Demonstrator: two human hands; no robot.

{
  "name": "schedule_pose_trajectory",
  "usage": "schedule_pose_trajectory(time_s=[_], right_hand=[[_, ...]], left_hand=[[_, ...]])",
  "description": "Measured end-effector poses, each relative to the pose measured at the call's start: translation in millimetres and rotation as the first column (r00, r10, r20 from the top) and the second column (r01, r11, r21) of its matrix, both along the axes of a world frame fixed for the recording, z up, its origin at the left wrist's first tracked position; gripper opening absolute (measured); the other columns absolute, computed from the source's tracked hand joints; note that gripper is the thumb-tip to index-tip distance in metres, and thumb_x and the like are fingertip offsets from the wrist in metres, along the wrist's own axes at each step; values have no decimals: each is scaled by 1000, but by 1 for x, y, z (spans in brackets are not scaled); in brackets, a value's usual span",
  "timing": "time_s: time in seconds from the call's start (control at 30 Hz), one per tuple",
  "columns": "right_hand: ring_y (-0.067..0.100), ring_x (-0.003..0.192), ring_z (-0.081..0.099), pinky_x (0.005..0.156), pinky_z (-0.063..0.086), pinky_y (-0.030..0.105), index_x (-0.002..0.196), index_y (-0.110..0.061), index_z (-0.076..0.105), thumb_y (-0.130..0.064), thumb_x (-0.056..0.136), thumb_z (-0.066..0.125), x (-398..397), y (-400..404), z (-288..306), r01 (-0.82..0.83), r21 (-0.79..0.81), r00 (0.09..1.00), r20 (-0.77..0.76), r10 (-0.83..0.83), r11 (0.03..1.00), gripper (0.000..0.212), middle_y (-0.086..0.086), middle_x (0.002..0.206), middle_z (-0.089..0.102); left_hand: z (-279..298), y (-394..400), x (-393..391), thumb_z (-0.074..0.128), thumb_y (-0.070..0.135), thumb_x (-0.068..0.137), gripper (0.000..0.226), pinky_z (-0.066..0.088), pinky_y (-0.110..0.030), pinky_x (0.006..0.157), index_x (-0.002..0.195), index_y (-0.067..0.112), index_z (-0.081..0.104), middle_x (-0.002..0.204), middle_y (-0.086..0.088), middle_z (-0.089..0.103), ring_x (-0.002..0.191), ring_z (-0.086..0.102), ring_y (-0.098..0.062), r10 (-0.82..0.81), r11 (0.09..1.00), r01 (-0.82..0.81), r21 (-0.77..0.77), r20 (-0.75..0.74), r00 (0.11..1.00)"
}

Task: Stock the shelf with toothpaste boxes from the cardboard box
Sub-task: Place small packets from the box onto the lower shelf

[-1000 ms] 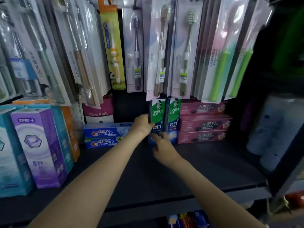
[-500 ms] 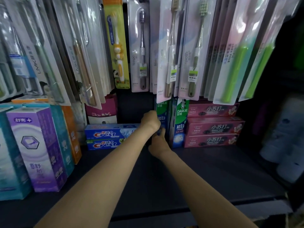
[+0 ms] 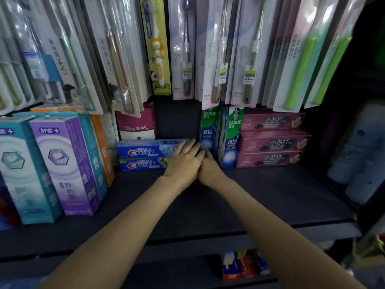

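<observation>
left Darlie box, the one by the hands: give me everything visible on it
The left Darlie box is a tall, narrow carton, apparently printed cardboard, green at the top with white DARLIE lettering, blue below with white Chinese characters and a pale round graphic. It stands upright at the back of the dark shelf, close beside a second Darlie box. A hanging toothbrush pack overlaps its top. The left hand has straight fingers against its lower left side; the right hand reaches its base, fingers hidden.

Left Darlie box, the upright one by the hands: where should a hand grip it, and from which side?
Probably the upper half of the left Darlie box, thumb on its open left face, fingers across the front. It stands upright, tight against the right Darlie box, and both hands crowd its base. Come from the front-left gap.
</observation>
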State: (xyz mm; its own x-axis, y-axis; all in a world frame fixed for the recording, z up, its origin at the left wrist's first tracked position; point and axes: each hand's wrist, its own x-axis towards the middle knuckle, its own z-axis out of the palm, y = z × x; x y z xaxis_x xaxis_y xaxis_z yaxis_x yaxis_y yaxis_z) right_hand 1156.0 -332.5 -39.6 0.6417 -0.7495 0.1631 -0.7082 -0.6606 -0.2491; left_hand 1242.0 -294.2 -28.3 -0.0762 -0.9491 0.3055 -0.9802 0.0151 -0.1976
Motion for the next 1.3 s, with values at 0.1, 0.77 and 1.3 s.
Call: schedule_pose_trajectory(time_s=[0.1,0.77,1.3], right_hand=[[30,134,36,108,24,22,135,3,42,11,86,39,-39,45,5,-50,23,949,312,40,998,50,19,143,38],[32,130,35,101,37,41,139,-9,34,-12,93,46,-176,288,-444,-197,489,582,-639,503,850,47,12,142,35],[29,130,37,101,37,41,134,-7,40,-8,92,50,-161,278,-474,-175,489,490,-709,506,855,43,13,138,42]], left_hand=[[-7,57,-7,45,1,86,58,4,-39,116,142,9,33,153,-12,23,143,16,-29,-118,987,86,-139,-243,963],[-408,336,-81,47,4,89,58,29,-34,104,143,13,28,149,-7,24,134,27,-27,72,609,186,771,-288,955],[-427,319,-76,47,2,89,42,43,-39,94,130,5,42,139,-9,33,117,44,-26,317,593,137,793,-387,866]])
